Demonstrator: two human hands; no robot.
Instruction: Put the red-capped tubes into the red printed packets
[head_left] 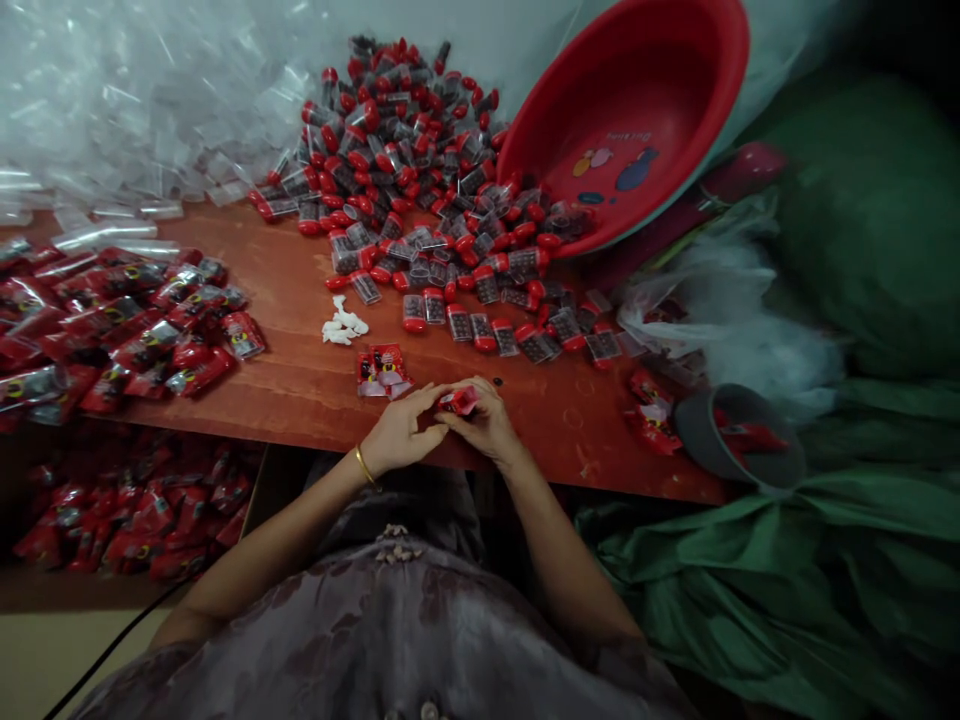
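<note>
A person in a patterned grey-purple garment (390, 640) is leaning over the near edge of a red-brown table (300, 390); the left hand (401, 432), a gold bangle (364, 466) on its wrist, is curling its fingers against a small red packet (459, 400), and the right hand (489, 420) is pinching the same packet from the other side, so both hands are closing on it just above the table edge. The packet is looking light, thin and crinkly, likely slippery in its glossy wrap and easy to crush; holding it by the sealed ends seems safest. To the far left a heap of filled red packets (120, 330) is spreading over the table; more are lying below it (127, 520); two loose packets (382, 370) are sitting just beyond the hands; a mound of red-capped clear tubes (427, 170) is spilling from a tilted red basin (637, 110); at the right a grey cup (739, 435) is resting by green cloth (825, 560).
</note>
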